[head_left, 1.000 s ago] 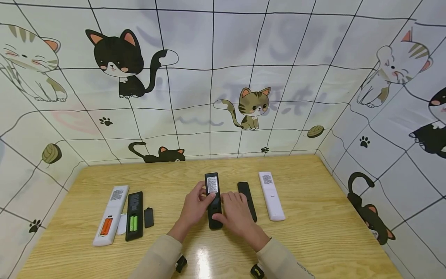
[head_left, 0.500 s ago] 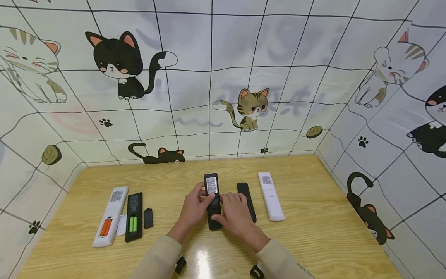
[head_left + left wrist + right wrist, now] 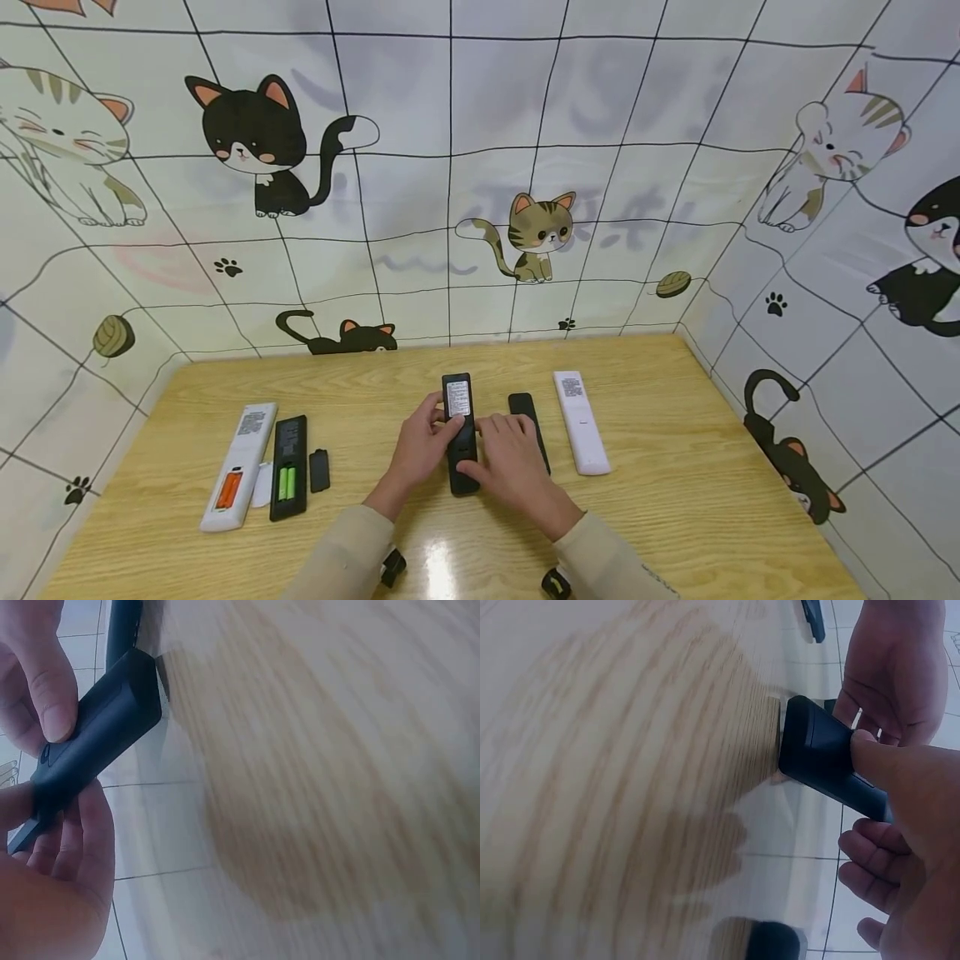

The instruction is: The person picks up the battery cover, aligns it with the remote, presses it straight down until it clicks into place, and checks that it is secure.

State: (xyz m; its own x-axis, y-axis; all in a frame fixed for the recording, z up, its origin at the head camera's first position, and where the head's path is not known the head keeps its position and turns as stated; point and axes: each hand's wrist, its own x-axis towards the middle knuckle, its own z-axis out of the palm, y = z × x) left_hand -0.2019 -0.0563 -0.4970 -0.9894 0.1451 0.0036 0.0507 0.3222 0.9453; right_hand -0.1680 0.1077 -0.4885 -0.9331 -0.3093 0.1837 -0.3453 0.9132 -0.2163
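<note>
A black remote control (image 3: 461, 433) lies back side up between both hands, its white label at the far end. My left hand (image 3: 422, 442) grips its left side, thumb on the back, fingers underneath as the left wrist view shows. My right hand (image 3: 517, 467) holds the right side, its thumb (image 3: 870, 754) pressing the battery cover near the close end. The remote's near end (image 3: 142, 690) is tilted and close over the table. Just beyond the right hand lies another black remote (image 3: 525, 408), partly hidden by the fingers.
On the left of the wooden table (image 3: 360, 375) lie a white remote (image 3: 251, 442) with orange batteries, a black remote (image 3: 288, 446) with green batteries, and a loose black battery cover (image 3: 319, 470). A white cover (image 3: 262, 485) lies between the remotes. Another white remote (image 3: 582, 425) lies right.
The head view has shifted slightly. Both hands keep the same hold on the black remote control, and the right thumb stays on its cover.
</note>
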